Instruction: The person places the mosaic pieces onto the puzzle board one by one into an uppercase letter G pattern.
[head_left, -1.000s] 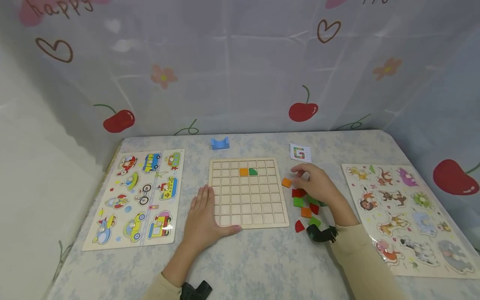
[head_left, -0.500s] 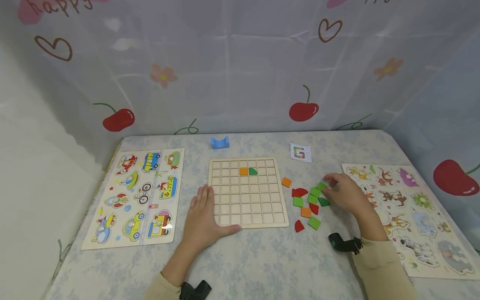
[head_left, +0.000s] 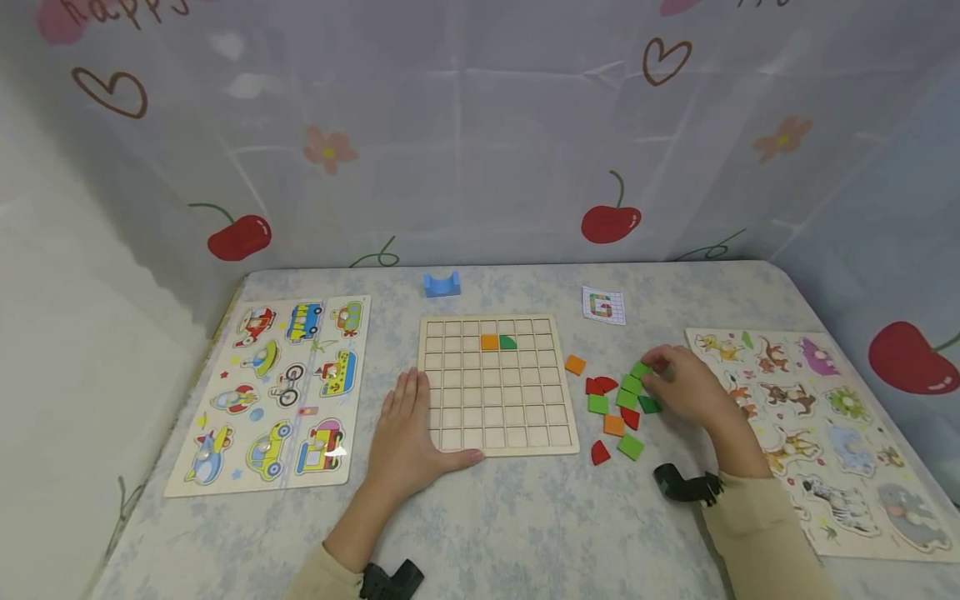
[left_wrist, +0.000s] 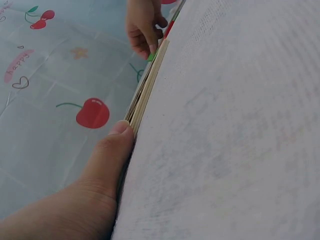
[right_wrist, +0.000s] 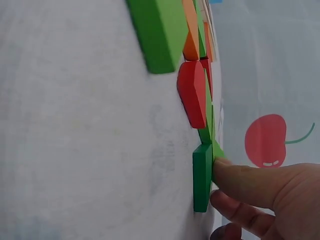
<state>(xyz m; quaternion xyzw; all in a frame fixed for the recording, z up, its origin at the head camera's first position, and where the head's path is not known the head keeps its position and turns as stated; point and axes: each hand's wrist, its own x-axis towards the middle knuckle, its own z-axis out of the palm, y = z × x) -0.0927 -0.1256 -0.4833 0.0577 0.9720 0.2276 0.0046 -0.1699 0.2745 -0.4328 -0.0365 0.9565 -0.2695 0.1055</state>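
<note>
Reaching right, away from the orange tile (head_left: pixel 574 364) — right hand (head_left: pixel 686 387) now pinches a green tile (head_left: pixel 641 369); left hand (head_left: pixel 407 433) lies flat, steadying the grid board (head_left: pixel 497 383).

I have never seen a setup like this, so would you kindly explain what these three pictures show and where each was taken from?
No machine here: a person works with bare hands, wearing three cameras. The head view looks down at a table. The left hand lies flat against a wooden grid board, which holds an orange and a green tile. The right hand touches a green tile among loose coloured tiles. Each wrist view shows its own hand up close. A vehicle puzzle and an animal puzzle lie either side.
</note>
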